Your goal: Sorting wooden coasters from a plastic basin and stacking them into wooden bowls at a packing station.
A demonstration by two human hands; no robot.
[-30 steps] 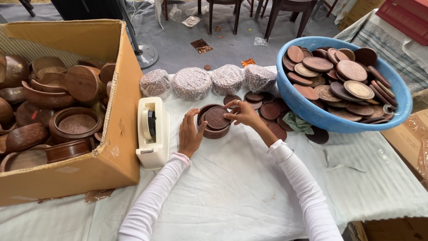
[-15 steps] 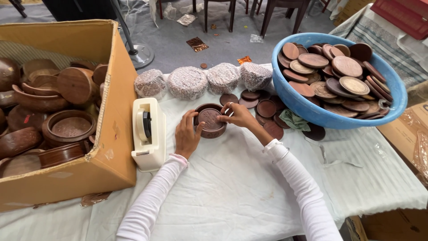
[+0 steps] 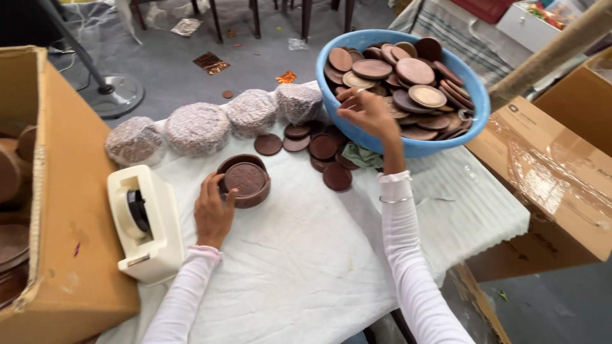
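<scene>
Here the left hand (image 3: 213, 213) rests on the white-clothed tabletop (image 3: 306, 255), fingers curled against the side of a round brown wooden holder (image 3: 245, 181) with discs stacked inside. Farther off, the right hand (image 3: 366, 113) hovers at the rim of the blue basin (image 3: 475, 118), fingers loosely spread over its wooden discs (image 3: 414, 83), pinching nothing. Judging by this, fetching 1 more disc is in hand; that calls for closing on 1 disc cleanly.
</scene>
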